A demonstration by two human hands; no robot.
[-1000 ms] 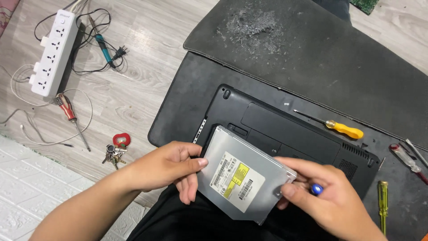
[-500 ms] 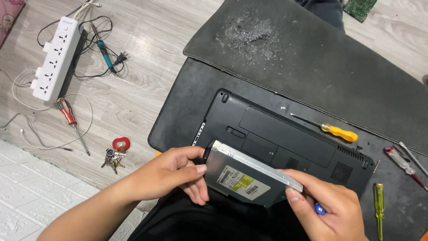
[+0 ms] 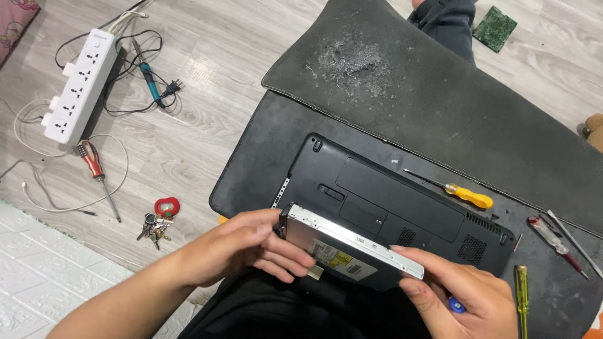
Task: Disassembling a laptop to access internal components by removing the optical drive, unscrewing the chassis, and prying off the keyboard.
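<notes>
A silver optical drive with a yellow and white label is held on edge over the near side of a black laptop lying bottom-up. My left hand grips the drive's left end, thumb on top, fingers beneath. My right hand holds its right end and also has a small blue-tipped tool tucked in the palm. The laptop rests on a black mat.
A yellow-handled screwdriver lies beside the laptop; a green-yellow one and a red one lie at right. On the wood floor at left: white power strip, red screwdriver, keys. A second dusty dark mat lies behind.
The drive has tipped from flat, label up, onto its edge and lowered toward the laptop's near side. Both hands stayed on its ends.
</notes>
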